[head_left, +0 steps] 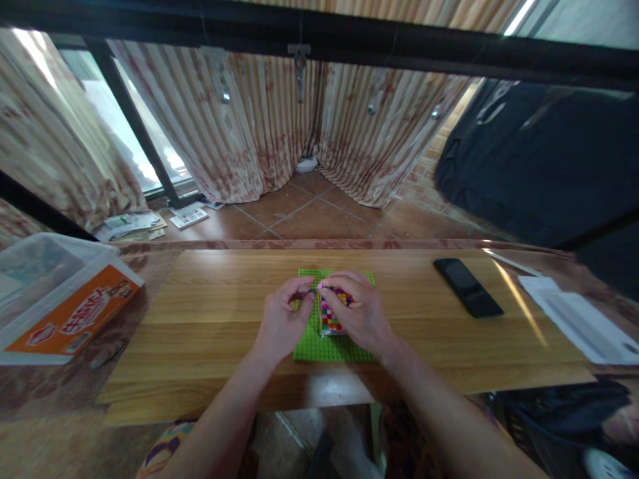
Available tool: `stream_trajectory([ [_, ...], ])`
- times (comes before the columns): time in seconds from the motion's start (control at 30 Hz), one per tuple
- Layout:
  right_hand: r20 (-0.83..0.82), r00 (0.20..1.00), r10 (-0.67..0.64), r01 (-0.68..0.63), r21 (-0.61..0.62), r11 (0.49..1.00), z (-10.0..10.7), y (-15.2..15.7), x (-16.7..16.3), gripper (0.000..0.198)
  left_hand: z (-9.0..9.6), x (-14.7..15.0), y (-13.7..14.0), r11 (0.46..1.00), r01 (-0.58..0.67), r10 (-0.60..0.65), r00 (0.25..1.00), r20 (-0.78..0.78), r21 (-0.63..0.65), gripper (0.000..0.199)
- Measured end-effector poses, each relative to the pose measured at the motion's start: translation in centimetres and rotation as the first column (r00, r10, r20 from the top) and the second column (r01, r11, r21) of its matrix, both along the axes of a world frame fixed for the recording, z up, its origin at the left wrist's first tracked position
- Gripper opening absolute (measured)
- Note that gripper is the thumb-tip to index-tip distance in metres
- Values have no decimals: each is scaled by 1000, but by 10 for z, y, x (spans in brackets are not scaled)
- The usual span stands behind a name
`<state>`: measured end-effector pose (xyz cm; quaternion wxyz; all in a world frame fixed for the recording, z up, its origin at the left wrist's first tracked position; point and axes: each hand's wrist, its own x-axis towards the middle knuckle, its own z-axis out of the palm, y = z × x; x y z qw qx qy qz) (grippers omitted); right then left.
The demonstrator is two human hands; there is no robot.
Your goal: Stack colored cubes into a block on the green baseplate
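A green studded baseplate (307, 351) lies on the wooden table in front of me. On it sits a small block of many-coloured toy bricks (329, 320), with pink, red, orange, yellow and purple studs. My right hand (363, 311) reaches over the block's right side and hides part of it; thumb and index finger are closed on a small pink toy brick (320, 286). Over the plate's left part, my left hand (285, 318) has its fingers curled in a pinch close to the right fingertips. A tiny dark bit shows at its fingertips, too small to name.
A black phone (468, 287) lies on the table (210, 319) to the right. White papers (579, 316) are beyond the right end. At the left stands a clear plastic box (54, 253) with an orange label. A dark frame bar (349, 36) crosses above, with hanging clips.
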<state>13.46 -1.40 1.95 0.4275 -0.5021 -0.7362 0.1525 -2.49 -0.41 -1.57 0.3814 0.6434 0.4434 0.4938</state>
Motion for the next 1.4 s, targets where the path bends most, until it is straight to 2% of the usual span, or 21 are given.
stream_trajectory([
  [0.13, -195, 976, -99, 93, -43, 995, 2, 4, 5, 13, 1, -5, 2, 997, -76, 77, 996, -49, 25, 20],
  [0.23, -311, 933, -180, 161, -85, 983, 5, 8, 9, 12, 3, -7, 2, 996, -85, 88, 993, -81, 36, 18],
  [0.37, -428, 877, -217, 163, -161, 973, 7, 11, 12, 11, 2, -6, 2, 996, -80, 83, 991, -101, 39, 17],
  [0.5, -484, 852, -201, 114, -204, 972, 7, 12, 14, 12, -1, -4, 2, 996, -71, 78, 989, -129, 55, 17],
  [0.63, -492, 846, -204, 114, -207, 972, 6, 14, 16, 13, 0, -2, 0, 996, -56, 67, 983, -171, 68, 17],
  [0.73, -437, 881, -183, 106, -195, 975, 4, 14, 20, 15, 1, -2, 0, 995, -47, 62, 982, -181, 86, 16],
  [0.9, -269, 961, -61, 43, -72, 996, 3, 14, 25, 22, 1, -2, 1, 994, -52, 70, 979, -194, 95, 17],
  [1.03, -173, 984, -38, 35, -18, 999, 3, 13, 26, 25, 1, -2, 0, 994, -39, 60, 977, -203, 102, 17],
  [1.23, -274, 960, -59, 24, -130, 991, -1, 13, 26, 28, -1, -3, 0, 991, -47, 73, 973, -217, 124, 17],
  [1.4, -364, 926, -99, 51, -139, 989, -1, 13, 24, 22, 0, -3, 0, 990, -34, 66, 969, -237, 135, 17],
])
